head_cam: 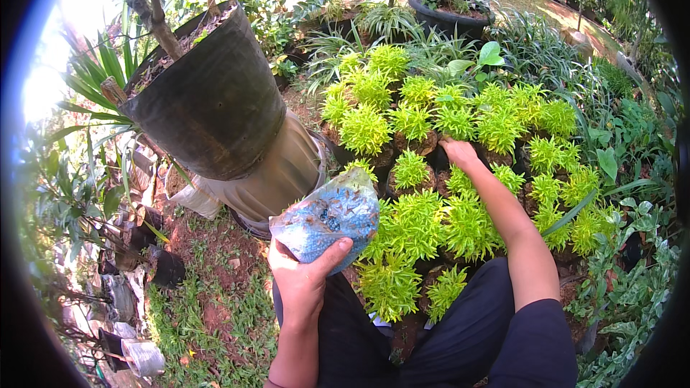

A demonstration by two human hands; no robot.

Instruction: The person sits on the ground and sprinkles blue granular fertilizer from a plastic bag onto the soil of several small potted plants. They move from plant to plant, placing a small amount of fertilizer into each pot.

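My left hand (310,275) grips a clear plastic bag (329,221) from below, thumb over its near side. Small blue granules fill it, with brown bits scattered on top. My right hand (457,152) reaches forward among potted seedlings with bright yellow-green leaves (418,221). Its fingertips touch or come close to the soil of a dark grow bag (423,144) in the middle of the group. Leaves and the pot's edge partly hide those fingers, so whether they hold anything cannot be seen.
At the left a large black planter (215,97) with a tree trunk leans above a brownish pot (269,156). Small black pots (167,268) stand on grassy soil (232,302). A round black pot (453,19) sits at the back. Variegated leafy plants (620,280) border the right.
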